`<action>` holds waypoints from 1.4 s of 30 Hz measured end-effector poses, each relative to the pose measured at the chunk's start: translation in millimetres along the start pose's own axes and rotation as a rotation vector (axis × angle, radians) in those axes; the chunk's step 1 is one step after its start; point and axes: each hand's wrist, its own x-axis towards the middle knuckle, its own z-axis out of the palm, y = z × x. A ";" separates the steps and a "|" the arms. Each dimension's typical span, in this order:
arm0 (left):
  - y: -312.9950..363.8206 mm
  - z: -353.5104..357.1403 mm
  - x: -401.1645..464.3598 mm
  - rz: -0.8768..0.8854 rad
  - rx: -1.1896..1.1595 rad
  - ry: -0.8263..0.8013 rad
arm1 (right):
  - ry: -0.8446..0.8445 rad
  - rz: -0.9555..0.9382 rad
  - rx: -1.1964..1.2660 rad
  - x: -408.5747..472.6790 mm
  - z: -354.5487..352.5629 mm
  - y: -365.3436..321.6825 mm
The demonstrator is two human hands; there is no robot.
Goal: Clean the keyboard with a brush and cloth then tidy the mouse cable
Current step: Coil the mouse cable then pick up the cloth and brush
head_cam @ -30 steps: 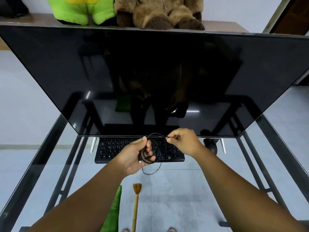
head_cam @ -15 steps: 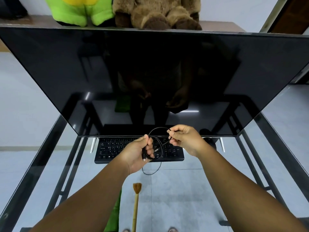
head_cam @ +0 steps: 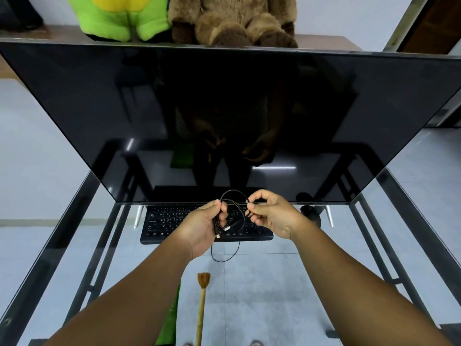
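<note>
- Desk (head_cam: 262,290): clear glass top, glossy, on a dark metal frame.
- Monitor (head_cam: 224,116) at the desk's back: black, mirror-glossy screen.
- Keyboard (head_cam: 174,221) under the monitor: matt black plastic.
- Cable (head_cam: 233,196): thin, smooth, black.
- Brush (head_cam: 201,308) at the desk's front: wooden handle, brown bristles.
- Cloth (head_cam: 171,320): green fabric.
- Toys (head_cam: 224,18) behind the monitor: fuzzy plush.

The keyboard (head_cam: 174,224) is black with small white lettering; the cable (head_cam: 233,196) is thin and black with silver plug ends; the screen (head_cam: 224,108) is glossy black; the brush (head_cam: 202,300) has a pale wooden handle and rust-brown bristles; the cloth (head_cam: 172,320) is bright green; one plush toy (head_cam: 119,16) is lime green and yellow, the other (head_cam: 232,18) shaggy brown.
</note>
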 end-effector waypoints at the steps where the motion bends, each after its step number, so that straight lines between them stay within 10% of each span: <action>1: -0.5 -0.1 0.2 0.009 -0.004 0.018 | 0.008 -0.002 -0.008 -0.5 1.3 0.2; 42: -13.2 9.2 7.0 -0.141 0.092 0.254 | 0.284 -0.051 -0.097 -13.9 3.0 10.1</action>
